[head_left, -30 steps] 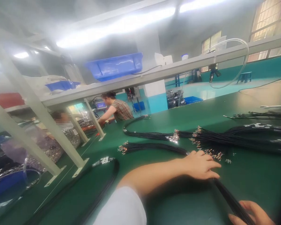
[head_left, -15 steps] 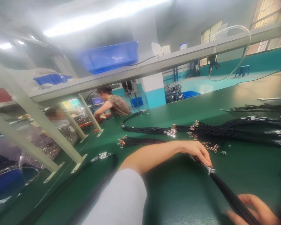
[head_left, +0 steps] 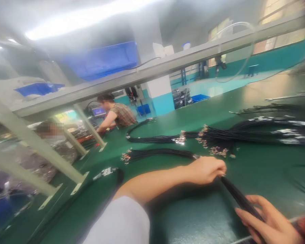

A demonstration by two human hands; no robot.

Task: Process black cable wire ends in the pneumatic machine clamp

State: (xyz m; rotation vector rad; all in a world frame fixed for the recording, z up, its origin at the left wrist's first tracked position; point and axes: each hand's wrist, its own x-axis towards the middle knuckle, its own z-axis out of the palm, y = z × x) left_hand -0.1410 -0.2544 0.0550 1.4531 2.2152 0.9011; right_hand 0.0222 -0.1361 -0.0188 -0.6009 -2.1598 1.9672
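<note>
A bundle of black cables [head_left: 237, 194] runs slantwise between my two hands over the green table. My left hand [head_left: 207, 169] is closed around the bundle's upper end, its fingers hiding the cable tips. Farther down, my right hand [head_left: 266, 217] curls its thumb and fingers around the same bundle. Just behind my left wrist lies another black cable bundle [head_left: 160, 152], its stripped coppery ends spread to the left. Beyond it, a larger pile of black cables [head_left: 234, 134] shows loose wire ends and white connectors.
The green tabletop [head_left: 183, 217] carries further cables [head_left: 120, 176] left of my forearm. Slanted metal posts [head_left: 48, 149] hold up a shelf [head_left: 152, 69] with a blue bin [head_left: 104, 61]. A person [head_left: 120, 113] sits working beyond the table; another person [head_left: 53, 139] is at the left.
My left hand has closed into a fist over the bundle's end, which its fingertips pinched before. My right hand has come up and left along the bundle. The view has shifted slightly.
</note>
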